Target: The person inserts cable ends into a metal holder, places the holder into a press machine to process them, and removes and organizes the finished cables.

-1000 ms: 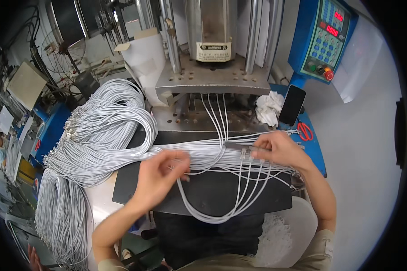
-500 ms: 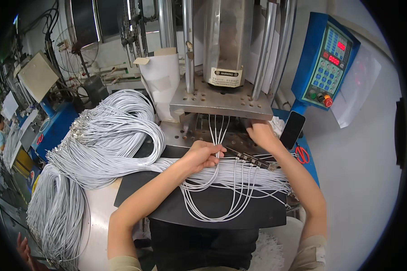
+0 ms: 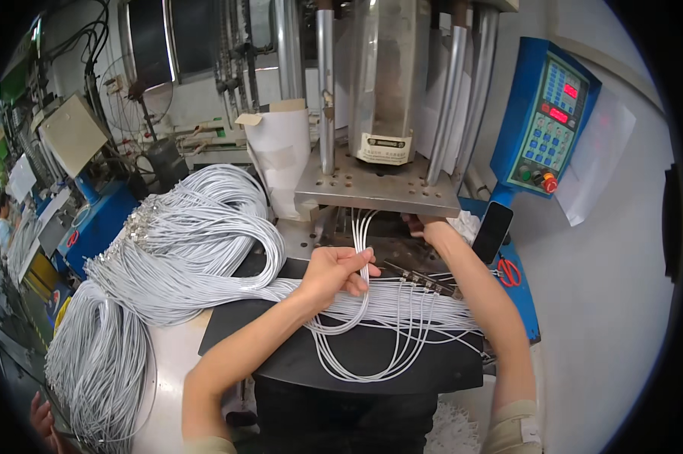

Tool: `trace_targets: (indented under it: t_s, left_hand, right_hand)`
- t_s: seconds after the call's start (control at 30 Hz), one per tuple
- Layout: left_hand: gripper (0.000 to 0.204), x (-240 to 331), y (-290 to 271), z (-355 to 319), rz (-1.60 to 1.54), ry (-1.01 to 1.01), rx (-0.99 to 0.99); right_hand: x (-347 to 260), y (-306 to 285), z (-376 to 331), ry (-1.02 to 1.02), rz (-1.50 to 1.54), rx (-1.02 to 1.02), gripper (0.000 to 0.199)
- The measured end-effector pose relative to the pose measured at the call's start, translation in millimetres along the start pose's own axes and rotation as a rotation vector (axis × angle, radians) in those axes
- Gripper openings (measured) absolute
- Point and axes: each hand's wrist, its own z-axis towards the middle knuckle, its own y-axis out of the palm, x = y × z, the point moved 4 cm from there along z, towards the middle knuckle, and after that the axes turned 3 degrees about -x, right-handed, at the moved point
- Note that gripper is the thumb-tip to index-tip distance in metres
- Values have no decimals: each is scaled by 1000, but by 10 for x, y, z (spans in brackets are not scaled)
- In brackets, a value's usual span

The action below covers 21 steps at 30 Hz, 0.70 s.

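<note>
My left hand (image 3: 335, 271) pinches a few white cables (image 3: 363, 234) that run up under the metal plate (image 3: 378, 195) of the press machine. My right hand (image 3: 426, 229) reaches further in beneath that plate, its fingers mostly hidden in the dark opening; what it touches cannot be told. More white cable loops (image 3: 372, 337) lie across the black work mat (image 3: 281, 356) below both hands. A row of dark connector ends (image 3: 421, 278) rests on the cables between my forearms.
A large bundle of white cables (image 3: 182, 250) drapes over the left of the bench and down its side. A blue control box (image 3: 550, 121) with a red button stands at the right, a black phone (image 3: 493, 231) and red scissors (image 3: 508, 272) below it. Another person's hand (image 3: 42, 416) shows at lower left.
Both hands have moved forward from the cable loops on the mat toward the press; the left took up a few cables and the right went in under the plate.
</note>
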Motion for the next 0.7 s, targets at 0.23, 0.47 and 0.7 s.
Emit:
trace_targets:
  t_s: [0.23, 0.47, 0.7]
  left_hand:
    - [32, 143, 106, -866, 50, -310, -60]
    - [31, 985, -991, -1243, 844, 623, 797]
    - [55, 699, -1931, -926, 810, 300, 977]
  right_hand:
    - [-372, 710, -1224, -415, -1420, 90, 59]
    - [-458, 585, -1318, -407, -1451, -101, 64]
    - [-445, 239, -1972, -682, -1332, -88, 40]
